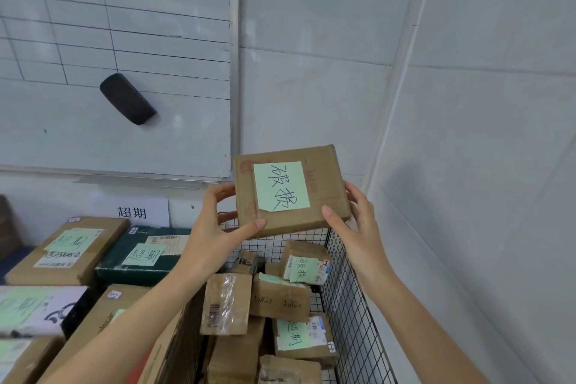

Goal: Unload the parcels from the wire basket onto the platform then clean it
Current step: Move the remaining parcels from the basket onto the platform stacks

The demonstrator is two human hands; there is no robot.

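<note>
Both hands hold a small square brown cardboard parcel [324, 165] up in the air, over the back rim of the black wire-mesh basket [352, 305] & clear of the load below. Its front face is turned to the camera, slightly tilted, w/ a pale green paper note [280, 185] stuck on it, handwritten in black.

The left hand [212, 227] grips the parcel's left edge: thumb pressed on the btm-left corner of the front, fingers [221, 192] curled behind the side. The right hand [358, 221] grips the right edge likewise, thumb on the lower front, the rest wrapped over the side. So both sets of fingers are clamped on the parcel.

Inside the basket: several more brown cardboard parcels [280, 299], piled loosely, some taped, some w/ green notes & barcode labels.

Left of the basket, close-packed bigger boxes lie flat, incl. a wide brown cardboard box [106, 234] & a dark green box [124, 268], each w/ a green note. What they rest on can't be made out.

Behind them: a white paper sign w/ black characters [137, 212] on the wall, above it a whiteboard ruled w/ black lines [156, 140], a black block eraser [127, 99] stuck to it. A pale tiled wall [467, 103] stands at right.
</note>
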